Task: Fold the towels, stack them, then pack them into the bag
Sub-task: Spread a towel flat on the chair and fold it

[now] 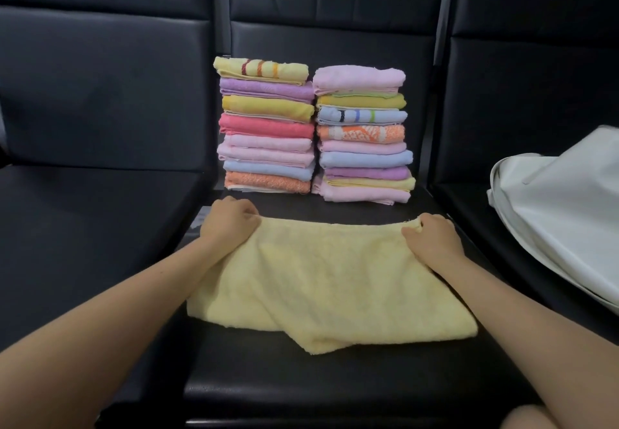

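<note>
A pale yellow towel point(321, 281) lies spread on the black middle seat point(335, 391), doubled over with a loose corner hanging at its front edge. My left hand point(231, 224) grips its far left corner. My right hand point(432, 237) grips its far right corner. Behind the towel, against the backrest, stand two stacks of folded towels: the left stack point(266, 127) topped by a striped yellow one, the right stack point(363, 134) topped by a pink one. A white bag point(569, 207) lies on the seat to the right.
Black padded seats stand in a row; the left seat point(83, 227) is bare. Metal frame bars point(440, 26) separate the backrests. The stacks stand close to the yellow towel's far edge.
</note>
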Demonstrator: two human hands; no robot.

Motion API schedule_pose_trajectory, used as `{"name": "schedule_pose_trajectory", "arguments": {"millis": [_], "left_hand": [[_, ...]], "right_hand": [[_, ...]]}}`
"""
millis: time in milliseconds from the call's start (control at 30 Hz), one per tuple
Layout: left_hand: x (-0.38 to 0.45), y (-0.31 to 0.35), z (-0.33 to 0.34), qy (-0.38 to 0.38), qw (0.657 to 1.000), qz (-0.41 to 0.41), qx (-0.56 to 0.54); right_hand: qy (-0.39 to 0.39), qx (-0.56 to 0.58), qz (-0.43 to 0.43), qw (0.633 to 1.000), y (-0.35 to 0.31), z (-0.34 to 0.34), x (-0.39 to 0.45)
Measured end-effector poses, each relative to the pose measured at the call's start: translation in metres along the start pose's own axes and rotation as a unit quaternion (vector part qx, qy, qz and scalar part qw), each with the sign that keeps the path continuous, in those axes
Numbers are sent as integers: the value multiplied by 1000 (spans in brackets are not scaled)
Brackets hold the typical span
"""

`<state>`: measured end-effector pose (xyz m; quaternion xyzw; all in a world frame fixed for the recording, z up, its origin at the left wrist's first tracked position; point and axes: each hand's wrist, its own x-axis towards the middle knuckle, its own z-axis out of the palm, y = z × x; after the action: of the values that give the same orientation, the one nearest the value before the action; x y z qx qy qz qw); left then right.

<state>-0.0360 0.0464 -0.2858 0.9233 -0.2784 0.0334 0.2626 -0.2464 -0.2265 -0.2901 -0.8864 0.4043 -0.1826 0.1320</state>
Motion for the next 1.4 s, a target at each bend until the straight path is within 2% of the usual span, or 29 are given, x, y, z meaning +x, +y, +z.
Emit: {"name": "schedule_pose_trajectory", "arguments": {"millis": [300, 500, 667, 733, 833, 900, 967, 1100, 1200, 1400], "left_hand": [[-5, -1, -18, -112, 993, 10, -46], [-7, -4, -23, -85, 995, 0, -61], [-16, -1, -32, -78, 997, 14, -22], [-24, 3, -36, -41, 998, 13, -37], [-33, 8, -50, 38, 996, 17, -82], [-40, 15, -65, 90, 989, 28, -115], [-50, 30, -87, 143, 973, 29, -179], [-70, 70, -138, 232, 919, 28, -318], [-80, 91, -174, 260, 885, 36, -384], [-102, 124, -244, 293, 834, 65, -463]], "right_hand": [[-80, 87, 9, 993, -1, -12, -4], [-74, 171, -59, 981, 3, -30, -22], [-67, 27, -47, 996, 0, -37, -28], [-41, 12, -26, 999, -2, -41, -35], [16, 99, -13, 995, -8, -54, -49], [57, 194, -8, 979, -14, -69, -58], [64, 297, 10, 953, -24, -90, -64], [61, 467, 48, 881, -60, -155, -59], [77, 544, 50, 834, -85, -202, -55], [94, 606, -5, 790, -116, -269, -68]]}}
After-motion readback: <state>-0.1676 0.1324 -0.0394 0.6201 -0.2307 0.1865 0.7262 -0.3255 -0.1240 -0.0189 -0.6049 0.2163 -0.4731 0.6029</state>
